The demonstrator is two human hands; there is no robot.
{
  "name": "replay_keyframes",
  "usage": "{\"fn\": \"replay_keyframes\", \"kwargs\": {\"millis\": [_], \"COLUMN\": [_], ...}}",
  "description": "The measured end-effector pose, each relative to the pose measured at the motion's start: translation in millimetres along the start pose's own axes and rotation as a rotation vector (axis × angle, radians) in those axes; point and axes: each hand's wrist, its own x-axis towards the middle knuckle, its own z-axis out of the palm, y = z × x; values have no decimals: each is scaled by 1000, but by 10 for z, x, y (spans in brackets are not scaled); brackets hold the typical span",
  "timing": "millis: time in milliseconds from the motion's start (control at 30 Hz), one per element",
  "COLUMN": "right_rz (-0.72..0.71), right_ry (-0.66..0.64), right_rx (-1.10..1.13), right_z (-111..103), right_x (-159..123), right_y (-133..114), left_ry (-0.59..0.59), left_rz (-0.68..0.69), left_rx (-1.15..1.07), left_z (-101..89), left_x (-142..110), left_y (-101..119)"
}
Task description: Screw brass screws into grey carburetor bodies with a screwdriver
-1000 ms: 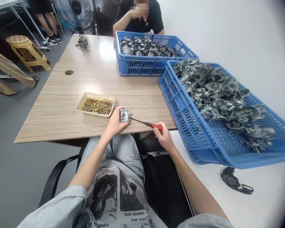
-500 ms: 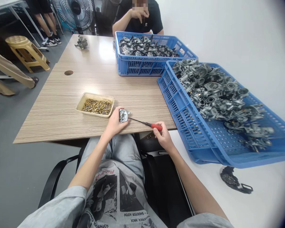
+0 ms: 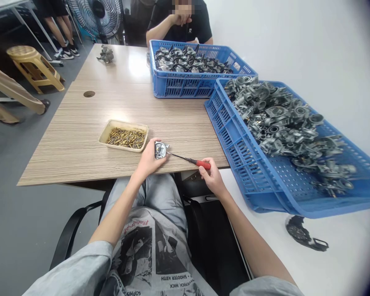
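Observation:
Near the table's front edge, my left hand (image 3: 149,159) is closed around a silver metal carburetor body (image 3: 160,150), its open face turned up. My right hand (image 3: 213,176) grips the red handle of a screwdriver (image 3: 202,164). The dark shaft points left, and its tip reaches the right side of the carburetor body; whether it touches is too small to tell. Just left of my left hand stands a cream plastic tray (image 3: 104,139) holding many small brass pieces (image 3: 126,137).
A blue crate (image 3: 253,181) of metal carburetor bodies stands at my right, another blue crate (image 3: 181,85) behind it. One carburetor (image 3: 106,54) sits at the table's far left. A person (image 3: 179,24) sits across. A black watch (image 3: 305,234) lies on the white surface at right.
My hands, the carburetor body and the screwdriver hold almost the same position. Across the table, the person's raised hand has shifted slightly.

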Motion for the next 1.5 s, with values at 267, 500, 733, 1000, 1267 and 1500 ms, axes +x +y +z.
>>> {"fn": "replay_keyframes", "kwargs": {"millis": [267,500,733,1000,1267,1500], "right_rz": [-4,2,12,16,18,21], "right_ry": [16,10,7,20,18,22], "right_rx": [-43,-27,-17,-21,-20,-29], "right_z": [-1,4,3,8,9,15], "right_x": [12,3,0,12,7,11], "right_y": [12,-11,-32,-22,-13,-6], "left_ry": [-5,-4,-7,-6,-6,0], "left_rz": [-1,3,-11,-12,-14,-7], "left_rx": [6,5,-1,12,5,7], "left_z": [-10,-4,-5,-11,-4,-3], "left_x": [-1,-1,-3,-2,-5,-2], "left_y": [-1,-1,10,13,5,4]}}
